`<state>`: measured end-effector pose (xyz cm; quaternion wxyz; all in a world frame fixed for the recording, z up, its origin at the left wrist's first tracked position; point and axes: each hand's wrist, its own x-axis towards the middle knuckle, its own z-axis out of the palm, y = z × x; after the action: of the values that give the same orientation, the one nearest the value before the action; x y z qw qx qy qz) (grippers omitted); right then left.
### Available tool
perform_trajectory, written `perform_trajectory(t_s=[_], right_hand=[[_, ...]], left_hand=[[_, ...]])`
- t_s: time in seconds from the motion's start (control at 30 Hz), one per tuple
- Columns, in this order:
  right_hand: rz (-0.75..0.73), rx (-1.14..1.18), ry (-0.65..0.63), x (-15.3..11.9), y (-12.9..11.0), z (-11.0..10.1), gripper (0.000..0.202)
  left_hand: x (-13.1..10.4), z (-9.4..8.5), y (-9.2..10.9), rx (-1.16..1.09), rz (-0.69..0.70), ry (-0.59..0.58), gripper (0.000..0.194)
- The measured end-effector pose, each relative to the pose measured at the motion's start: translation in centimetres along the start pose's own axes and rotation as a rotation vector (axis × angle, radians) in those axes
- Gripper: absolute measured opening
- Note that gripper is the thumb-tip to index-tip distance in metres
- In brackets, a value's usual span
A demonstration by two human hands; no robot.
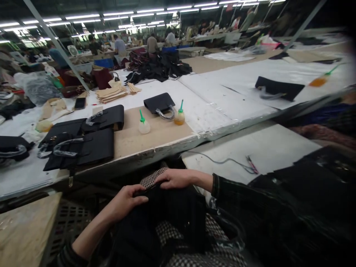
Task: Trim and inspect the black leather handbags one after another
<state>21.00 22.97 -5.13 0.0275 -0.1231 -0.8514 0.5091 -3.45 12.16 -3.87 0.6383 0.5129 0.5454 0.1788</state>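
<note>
In the lower middle of the head view, a black bag with a plastic-wrapped handle rests over my lap. My left hand pinches its upper left edge between thumb and fingers. On the far side of that edge, my right hand grips it with bent fingers, beside a black-and-white checked cloth. A small gap separates the two hands. More checked cloth shows under the bag. The fingertips are partly hidden by the dark material.
Black handbags lie on the long white table, with two green-tipped bottles. A side table holds a cable and a small pink tool. A plastic crate stands lower left. People work far behind.
</note>
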Motion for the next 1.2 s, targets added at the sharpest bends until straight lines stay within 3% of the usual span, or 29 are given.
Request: perform_trajectory(t_s=[0.2, 0.5, 0.83, 1.07, 1.2], right_hand=[[-0.009, 0.169, -0.018, 0.7, 0.8, 0.0, 0.038], [0.029, 0.000, 0.035, 2.7, 0.1, 0.3, 0.026], [-0.024, -0.113, 0.060, 2.6, -0.9, 1.0, 0.019], [0.080, -0.125, 0.088, 2.5, -0.8, 1.0, 0.022], [0.097, -0.105, 0.105, 2.5, -0.5, 1.2, 0.022]], left_hand=[[0.2, -0.2, 0.8, 0.123, 0.002, -0.002, 0.038], [-0.1, -0.1, 1.9, 0.374, 0.090, 0.066, 0.038], [0.3, -0.2, 1.2, 0.404, 0.111, 0.054, 0.036], [-0.1, 0.8, 1.0, 0.347, 0.255, 0.289, 0.023], [0.0, 0.9, 1.5, 0.475, 0.328, 0.311, 0.015]])
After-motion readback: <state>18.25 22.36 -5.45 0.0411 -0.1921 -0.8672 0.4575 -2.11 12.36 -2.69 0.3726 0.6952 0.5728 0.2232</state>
